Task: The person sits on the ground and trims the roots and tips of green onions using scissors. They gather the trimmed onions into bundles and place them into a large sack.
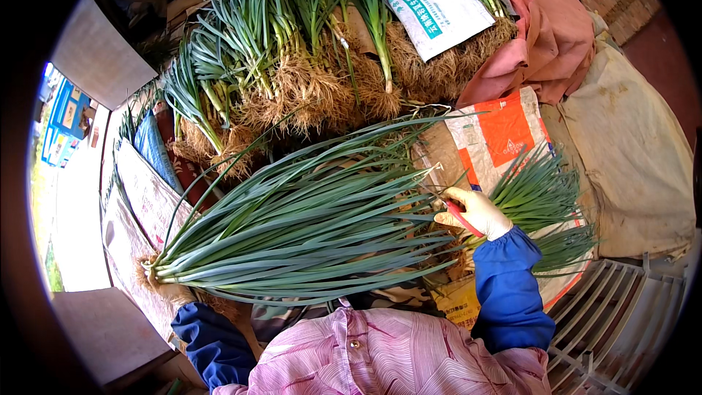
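Rack [613, 314] at lower-right edge; left grip [174, 292] clasps onions [307, 227]; right grip [479, 212] clasps scissors [462, 220].

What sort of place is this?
Probably a makeshift produce-handling area: a heap of green, brown-rooted onion-like plants, a long green leafy bunch in the left hand, and a flattened white and orange sack.

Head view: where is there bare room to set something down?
On the tan cloth, between the pink cloth and the metal rack, though its flatness is unclear; also on the orange-and-white sack, between the rooted pile and short greens. Crowded: long greens fill the middle.
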### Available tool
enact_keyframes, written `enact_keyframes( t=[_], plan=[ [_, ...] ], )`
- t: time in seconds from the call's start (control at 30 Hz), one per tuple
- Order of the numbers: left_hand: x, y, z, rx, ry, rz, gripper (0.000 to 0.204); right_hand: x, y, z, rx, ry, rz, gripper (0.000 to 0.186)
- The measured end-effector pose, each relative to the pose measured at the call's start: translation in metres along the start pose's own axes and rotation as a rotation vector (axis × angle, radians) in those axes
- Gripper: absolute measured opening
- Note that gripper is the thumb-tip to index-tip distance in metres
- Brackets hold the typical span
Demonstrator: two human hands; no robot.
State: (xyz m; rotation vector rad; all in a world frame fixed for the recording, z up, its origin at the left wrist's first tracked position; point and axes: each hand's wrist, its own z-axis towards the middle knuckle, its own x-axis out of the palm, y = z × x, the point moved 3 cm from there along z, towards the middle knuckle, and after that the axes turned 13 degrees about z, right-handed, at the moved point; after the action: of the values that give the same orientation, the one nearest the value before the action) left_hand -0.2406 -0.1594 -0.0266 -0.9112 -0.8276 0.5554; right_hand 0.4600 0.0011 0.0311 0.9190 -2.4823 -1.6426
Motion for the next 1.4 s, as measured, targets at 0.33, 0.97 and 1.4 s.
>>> enact_keyframes(
  t=[0.33,0.97,1.4],
  plan=[
    [0.008,-0.002,-0.002,-0.062,0.079,-0.047,0.047,-0.003,-0.008,-0.009,0.043,0.02,0.093,0.05],
    [0.007,0.0,0.0,-0.08,0.093,-0.05,0.039,-0.038,0.092,-0.037,-0.363,-0.585,-1.157,0.037],
    [0.003,0.0,-0.001,0.001,0.08,0.0,0.043,-0.007,0.103,-0.023,-0.457,-0.463,-1.333,0.018]
  ],
)
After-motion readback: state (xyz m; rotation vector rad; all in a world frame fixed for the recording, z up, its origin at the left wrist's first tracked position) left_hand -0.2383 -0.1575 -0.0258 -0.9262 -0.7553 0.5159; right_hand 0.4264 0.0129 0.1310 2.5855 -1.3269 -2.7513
